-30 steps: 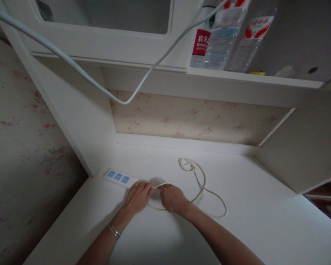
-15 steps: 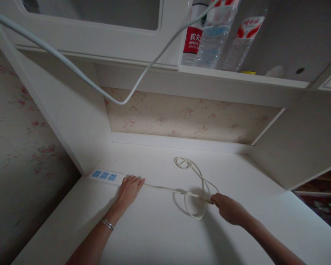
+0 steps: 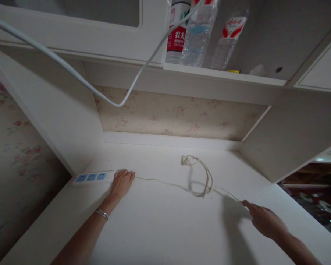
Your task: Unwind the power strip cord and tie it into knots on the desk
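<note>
A white power strip with blue sockets lies at the left side of the white desk. My left hand rests on its right end, fingers curled down on it. A cream cord runs from the strip to the right, drawn nearly straight. My right hand pinches the cord at the right, lifted slightly off the desk. Between the hands the cord still forms a small raised loop, with a bundled coil at its far end.
A thick white cable hangs across the view from the upper left to the shelf. Several water bottles stand on the upper shelf. Floral wallpaper backs the desk alcove. A white side panel closes the alcove on the right.
My right hand has pulled the cord from beside the left hand far out to the right, straightening it and shrinking the loops. My left hand stayed on the strip's end.
</note>
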Demonstrator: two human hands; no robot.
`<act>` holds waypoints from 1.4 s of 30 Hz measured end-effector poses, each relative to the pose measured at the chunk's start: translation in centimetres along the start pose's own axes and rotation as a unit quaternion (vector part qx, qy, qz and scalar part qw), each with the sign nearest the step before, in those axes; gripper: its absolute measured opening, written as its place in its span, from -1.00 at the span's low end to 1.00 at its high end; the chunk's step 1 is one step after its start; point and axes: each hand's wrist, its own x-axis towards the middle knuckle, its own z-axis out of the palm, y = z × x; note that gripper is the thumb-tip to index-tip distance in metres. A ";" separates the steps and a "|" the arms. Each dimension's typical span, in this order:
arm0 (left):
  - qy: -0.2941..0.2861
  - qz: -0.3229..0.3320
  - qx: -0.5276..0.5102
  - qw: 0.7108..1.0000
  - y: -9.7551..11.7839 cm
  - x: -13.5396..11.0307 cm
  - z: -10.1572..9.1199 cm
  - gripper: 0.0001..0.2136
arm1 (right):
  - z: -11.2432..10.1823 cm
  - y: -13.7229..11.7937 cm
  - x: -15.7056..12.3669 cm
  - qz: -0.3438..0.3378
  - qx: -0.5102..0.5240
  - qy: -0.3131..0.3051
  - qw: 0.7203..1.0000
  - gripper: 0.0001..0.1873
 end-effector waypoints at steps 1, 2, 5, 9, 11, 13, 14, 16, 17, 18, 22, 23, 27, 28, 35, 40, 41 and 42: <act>-0.002 -0.001 0.006 1.000 0.1 0.0 -0.1 -0.62 | 0.4 -1.5 0.4 -0.017 0.048 -0.021 0.998 -0.32; -0.005 0.000 0.010 1.000 0.3 -0.1 -0.1 -0.64 | 0.7 -3.2 0.9 -0.035 0.088 -0.037 0.995 -0.27; -0.016 0.019 -0.017 1.000 2.0 -0.3 -0.7 -0.70 | 0.6 -8.4 3.1 -0.063 0.152 -0.047 0.985 -0.28; -0.024 0.083 -0.155 0.984 7.3 -1.0 -2.5 -0.76 | -1.2 -15.6 6.5 -0.023 0.180 -0.015 0.983 -0.76; -0.048 0.135 -0.229 0.963 10.5 -1.4 -3.6 -0.77 | -2.7 -18.9 7.7 -0.026 0.201 -0.005 0.979 -0.88; -0.088 0.192 -0.284 0.935 13.3 -1.6 -4.6 -0.74 | -4.5 -21.8 8.3 -0.049 0.250 -0.011 0.967 -0.86; -0.103 0.208 -0.304 0.924 14.3 -1.7 -4.9 -0.70 | -5.4 -23.0 8.3 -0.067 0.278 -0.013 0.958 -0.85; -0.134 0.208 -0.324 0.913 15.5 -1.5 -5.3 -0.66 | -7.4 -24.7 7.9 -0.114 0.332 -0.016 0.936 -0.83; -0.150 0.199 -0.328 0.911 15.7 -1.4 -5.4 -0.67 | -8.3 -25.2 7.5 -0.135 0.354 -0.019 0.925 -0.82; -0.167 0.189 -0.333 0.909 15.7 -1.3 -5.5 -0.69 | -9.2 -25.5 7.1 -0.154 0.374 -0.024 0.914 -0.82; -0.188 0.190 -0.374 0.888 15.1 -1.2 -6.2 -0.81 | -12.2 -25.4 5.3 -0.194 0.454 -0.093 0.865 -0.71; -0.187 0.195 -0.389 0.880 15.0 -1.2 -6.6 -0.82 | -12.9 -25.3 4.9 -0.198 0.472 -0.112 0.852 -0.68; -0.233 0.176 -0.461 0.838 15.0 -1.6 -7.8 -0.76 | -15.1 -25.1 4.1 -0.214 0.489 -0.109 0.839 -0.63; -0.243 0.165 -0.474 0.830 14.9 -1.7 -8.0 -0.72 | -15.6 -25.0 4.0 -0.216 0.480 -0.088 0.845 -0.61; -0.180 0.114 -0.506 0.836 12.3 -1.9 -9.0 -0.59 | -17.2 -20.8 4.9 -0.121 0.394 0.072 0.908 -0.55; -0.119 0.086 -0.427 0.892 9.8 -0.8 -9.7 -0.67 | -15.5 -15.9 5.4 -0.043 0.334 0.048 0.940 -0.47; -0.107 0.075 -0.414 0.901 9.1 -0.5 -9.7 -0.67 | -15.2 -14.7 5.5 -0.028 0.326 0.059 0.943 -0.46; -0.097 0.061 -0.403 0.908 8.4 -0.2 -9.6 -0.66 | -14.9 -13.4 5.6 -0.008 0.318 0.077 0.945 -0.45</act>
